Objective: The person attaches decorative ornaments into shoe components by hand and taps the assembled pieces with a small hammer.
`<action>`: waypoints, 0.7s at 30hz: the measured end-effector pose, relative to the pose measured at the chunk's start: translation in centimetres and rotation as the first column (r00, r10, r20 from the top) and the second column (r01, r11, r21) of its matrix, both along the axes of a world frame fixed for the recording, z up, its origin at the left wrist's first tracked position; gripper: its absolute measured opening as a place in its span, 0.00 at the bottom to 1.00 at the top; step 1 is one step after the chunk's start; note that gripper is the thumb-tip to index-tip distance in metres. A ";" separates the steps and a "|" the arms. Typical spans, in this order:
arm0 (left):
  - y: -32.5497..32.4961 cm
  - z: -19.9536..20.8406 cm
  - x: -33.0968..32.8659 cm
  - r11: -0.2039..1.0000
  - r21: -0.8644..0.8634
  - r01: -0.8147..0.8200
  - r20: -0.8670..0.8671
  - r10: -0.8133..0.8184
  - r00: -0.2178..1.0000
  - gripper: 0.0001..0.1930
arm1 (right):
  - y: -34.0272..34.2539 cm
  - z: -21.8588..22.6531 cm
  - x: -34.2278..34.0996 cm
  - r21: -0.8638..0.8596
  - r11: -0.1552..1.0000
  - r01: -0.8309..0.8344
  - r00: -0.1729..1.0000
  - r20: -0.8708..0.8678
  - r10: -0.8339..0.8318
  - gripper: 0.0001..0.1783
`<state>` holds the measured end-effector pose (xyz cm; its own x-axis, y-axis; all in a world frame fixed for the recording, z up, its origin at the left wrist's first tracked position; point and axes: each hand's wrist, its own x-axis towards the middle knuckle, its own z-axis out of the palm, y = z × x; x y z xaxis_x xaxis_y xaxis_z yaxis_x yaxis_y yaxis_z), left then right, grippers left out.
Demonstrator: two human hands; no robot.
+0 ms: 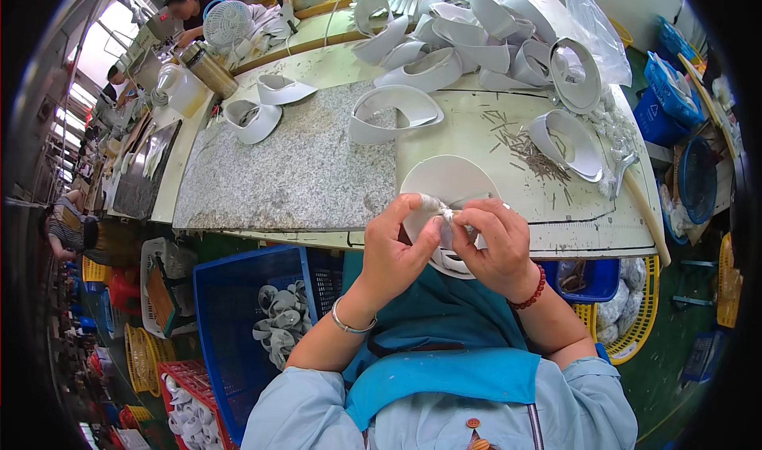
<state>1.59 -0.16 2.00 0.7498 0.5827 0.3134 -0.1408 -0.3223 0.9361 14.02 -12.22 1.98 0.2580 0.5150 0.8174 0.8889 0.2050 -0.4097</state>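
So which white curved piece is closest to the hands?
The white piece between the left hand and right hand; the other white pieces all lie farther away.

The white curved piece (pixel 451 174) looks smooth and matt, the slab (pixel 286 164) rough stone, the apron (pixel 456 378) cloth.

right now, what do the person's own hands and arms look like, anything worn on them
Both hands are without gloves. Above the left hand, the wrist wears a plain silver-coloured bangle; above the right hand, a bracelet of round red beads. The pale blue sleeves leave both forearms uncovered.
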 end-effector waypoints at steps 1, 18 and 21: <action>0.0 0.1 0.0 1.000 0.001 -0.001 0.001 0.001 1.000 0.10 | -0.1 0.0 0.0 0.021 1.000 0.009 1.000 0.025 -0.010 0.17; -0.2 -0.4 -0.2 0.998 -0.049 0.036 0.000 -0.036 0.999 0.10 | -0.4 0.0 -0.4 -0.017 0.999 0.044 0.997 0.064 -0.043 0.16; -0.3 -0.4 -0.2 0.998 -0.048 0.027 0.005 -0.027 1.000 0.11 | -0.3 -0.1 -0.4 -0.014 1.000 0.023 0.999 0.037 -0.023 0.15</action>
